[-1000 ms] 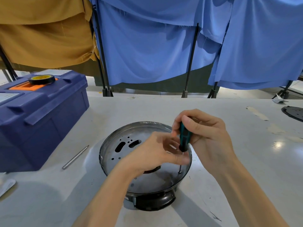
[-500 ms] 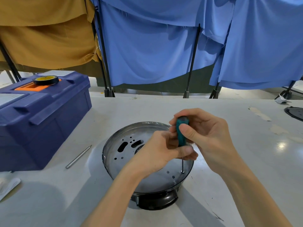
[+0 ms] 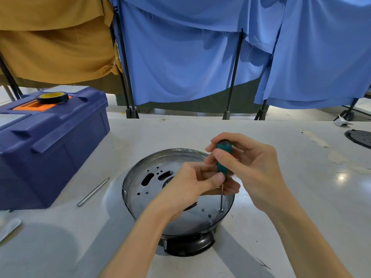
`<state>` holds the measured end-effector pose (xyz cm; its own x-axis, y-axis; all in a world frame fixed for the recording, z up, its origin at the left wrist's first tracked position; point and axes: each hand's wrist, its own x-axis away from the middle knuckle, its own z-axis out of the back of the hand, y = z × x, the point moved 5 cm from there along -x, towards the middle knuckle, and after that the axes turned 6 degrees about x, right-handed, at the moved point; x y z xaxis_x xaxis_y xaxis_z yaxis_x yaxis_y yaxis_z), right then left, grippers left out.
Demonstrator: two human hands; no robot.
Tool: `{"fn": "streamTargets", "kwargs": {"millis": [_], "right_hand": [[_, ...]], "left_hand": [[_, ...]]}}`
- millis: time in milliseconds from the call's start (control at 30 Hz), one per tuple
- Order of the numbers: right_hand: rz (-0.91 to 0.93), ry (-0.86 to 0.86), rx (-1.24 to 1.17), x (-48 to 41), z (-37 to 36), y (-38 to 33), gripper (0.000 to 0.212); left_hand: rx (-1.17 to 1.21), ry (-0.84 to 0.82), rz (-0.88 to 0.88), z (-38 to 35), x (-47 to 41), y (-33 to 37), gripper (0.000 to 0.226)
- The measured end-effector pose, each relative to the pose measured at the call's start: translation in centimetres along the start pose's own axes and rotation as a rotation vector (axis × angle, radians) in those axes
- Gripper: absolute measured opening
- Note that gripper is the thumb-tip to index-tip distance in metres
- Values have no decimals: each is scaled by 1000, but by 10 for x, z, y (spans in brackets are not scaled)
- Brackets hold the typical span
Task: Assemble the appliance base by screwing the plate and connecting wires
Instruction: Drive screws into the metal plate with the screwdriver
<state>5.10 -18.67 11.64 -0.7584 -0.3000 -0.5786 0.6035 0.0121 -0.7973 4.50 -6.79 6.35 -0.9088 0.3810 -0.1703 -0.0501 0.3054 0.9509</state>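
A round appliance base (image 3: 130,189) with a black rim sits on the white table, and a shiny metal plate (image 3: 152,189) with slots and holes lies inside it. A teal-handled screwdriver (image 3: 223,159) stands upright, its tip on a screw (image 3: 220,210) near the plate's right edge. My right hand (image 3: 253,167) grips the handle from the right. My left hand (image 3: 190,185) reaches over the plate and pinches the lower end of the handle. No wires show.
A dark blue toolbox (image 3: 50,145) with a roll of black tape (image 3: 52,97) on its lid stands at the left. A thin metal rod (image 3: 93,192) lies between toolbox and base. A black disc (image 3: 359,138) lies at the far right edge. Blue and tan cloths hang behind.
The screwdriver has risen to upright and its tip has moved a little right onto the screw. Both hands stay on the handle, the right hand having shifted its hold.
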Motion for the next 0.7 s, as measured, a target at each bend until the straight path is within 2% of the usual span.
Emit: {"fn": "streamTargets", "kwargs": {"millis": [33,100,167,267,367,467,567,700], "right_hand": [[13,63,48,1,1,3,17],[8,204,126,5,2,7,27],[-18,269,196,9,0,11,32],[-25,176,174,7,-3,8,17],[5,-3,12,1,-1,1,45],[41,-101,-25,-2,1,-5,33],[13,-104,8,-1,3,-2,30],[12,44,202,-3,-3,-3,28]], "left_hand": [[2,13,-13,0,-1,0,17],[-30,29,-32,-2,-4,-2,14],[-65,25,-35,-5,-6,-4,16],[-64,52,-50,-4,-5,-4,20],[-62,51,-62,-3,-3,-4,15],[-50,55,-34,-3,-1,-5,10],[-60,70,-13,-1,-1,-4,11],[-80,88,-7,-2,-2,-3,23]]}}
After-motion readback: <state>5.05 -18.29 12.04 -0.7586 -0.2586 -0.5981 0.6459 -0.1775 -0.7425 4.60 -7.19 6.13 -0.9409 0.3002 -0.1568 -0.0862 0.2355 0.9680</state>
